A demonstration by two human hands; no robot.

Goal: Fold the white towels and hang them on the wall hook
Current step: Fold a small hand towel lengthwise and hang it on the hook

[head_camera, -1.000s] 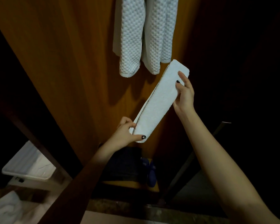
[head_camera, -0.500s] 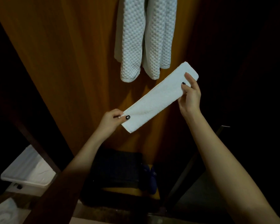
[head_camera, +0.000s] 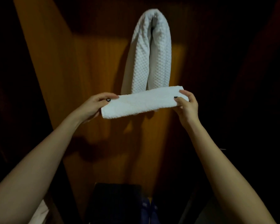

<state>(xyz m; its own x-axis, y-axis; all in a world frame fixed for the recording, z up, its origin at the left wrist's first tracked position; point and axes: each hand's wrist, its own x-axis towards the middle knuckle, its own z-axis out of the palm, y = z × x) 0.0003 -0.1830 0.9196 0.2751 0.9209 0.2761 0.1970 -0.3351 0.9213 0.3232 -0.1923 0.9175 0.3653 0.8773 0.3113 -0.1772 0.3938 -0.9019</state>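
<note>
A folded white towel (head_camera: 142, 102), a long narrow strip, is held nearly level in front of the wooden wall. My left hand (head_camera: 94, 106) grips its left end with the thumb on top. At the right end my right hand (head_camera: 187, 105) pinches it, thumb on the front face. Above and behind it a waffle-textured white towel (head_camera: 149, 50) hangs doubled over the wall hook (head_camera: 154, 14), whose metal tip just shows at the top. The strip covers the hanging towel's lower ends.
The orange-brown wooden wall panel (head_camera: 90, 65) fills the middle, with dark areas on both sides. A dark object (head_camera: 118, 202) and something blue (head_camera: 149, 209) lie low at the bottom centre. A pale edge (head_camera: 39, 214) shows at the bottom left.
The folded towel has swung from a steep diagonal to nearly level and risen toward the hanging towel. My left hand came up and left. The view has tilted up, bringing the hook into sight.
</note>
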